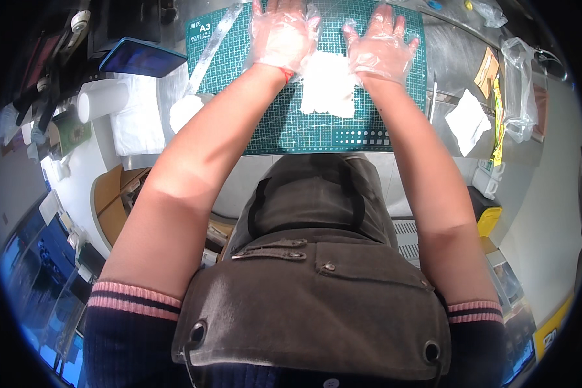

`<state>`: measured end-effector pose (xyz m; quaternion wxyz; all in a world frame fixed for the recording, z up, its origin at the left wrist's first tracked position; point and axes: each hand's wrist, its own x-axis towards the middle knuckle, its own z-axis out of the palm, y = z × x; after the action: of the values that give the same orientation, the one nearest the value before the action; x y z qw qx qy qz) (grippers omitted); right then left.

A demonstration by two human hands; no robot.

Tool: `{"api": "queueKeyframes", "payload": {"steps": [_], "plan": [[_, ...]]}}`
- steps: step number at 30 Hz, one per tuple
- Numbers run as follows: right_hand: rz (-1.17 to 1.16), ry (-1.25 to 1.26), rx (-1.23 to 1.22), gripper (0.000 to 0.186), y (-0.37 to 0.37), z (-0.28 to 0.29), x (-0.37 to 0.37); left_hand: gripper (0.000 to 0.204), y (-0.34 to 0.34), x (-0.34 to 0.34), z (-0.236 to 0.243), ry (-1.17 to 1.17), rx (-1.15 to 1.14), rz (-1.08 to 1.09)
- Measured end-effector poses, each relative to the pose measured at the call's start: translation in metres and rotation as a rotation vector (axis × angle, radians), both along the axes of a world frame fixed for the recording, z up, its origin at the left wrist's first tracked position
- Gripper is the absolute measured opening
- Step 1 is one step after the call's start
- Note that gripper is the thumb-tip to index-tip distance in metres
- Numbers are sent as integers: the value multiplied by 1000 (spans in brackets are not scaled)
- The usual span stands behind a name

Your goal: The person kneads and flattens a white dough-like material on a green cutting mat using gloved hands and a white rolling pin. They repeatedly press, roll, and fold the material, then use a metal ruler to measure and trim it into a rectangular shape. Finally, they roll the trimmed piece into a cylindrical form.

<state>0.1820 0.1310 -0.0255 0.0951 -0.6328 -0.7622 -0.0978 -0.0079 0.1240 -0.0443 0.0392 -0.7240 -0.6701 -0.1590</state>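
Both of my hands wear loose clear plastic gloves and rest palm down at the far part of a green gridded cutting mat (pixel 278 132). My left hand (pixel 282 37) lies flat with its fingers apart, its fingertips cut off by the top edge of the picture. My right hand (pixel 381 46) is flat too, fingers spread, with nothing in it. Between the wrists lies a white, uneven-edged sheet like a tissue or cloth (pixel 328 90), close beside both hands. A clear ruler (pixel 215 48) lies slanted on the mat, left of my left hand.
At the left are a phone (pixel 142 58), a white roll (pixel 100 101), a white plastic stack (pixel 138 116) and a round white thing (pixel 189 112). A crumpled white tissue (pixel 467 123), a yellow strip (pixel 498 123) and a clear plastic bag (pixel 518 90) lie right of the mat.
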Motion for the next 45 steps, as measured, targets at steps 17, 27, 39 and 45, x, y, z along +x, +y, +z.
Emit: {"api": "queueKeyframes", "payload": {"steps": [17,27,39,45], "plan": [[108,173,-226,88,-121,1,26,82,-129,29,31,237,-414,-47],[127,427,-449,73,-187,22,43,87,-199,16,33,-267,-255,-246],[-41,-28,-313,79,-25,0,3,77,-39,15,21,99,-279,41],[-154,48,-342,83,0,28,-13,69,4,-1,21,-13,-189,8]]}}
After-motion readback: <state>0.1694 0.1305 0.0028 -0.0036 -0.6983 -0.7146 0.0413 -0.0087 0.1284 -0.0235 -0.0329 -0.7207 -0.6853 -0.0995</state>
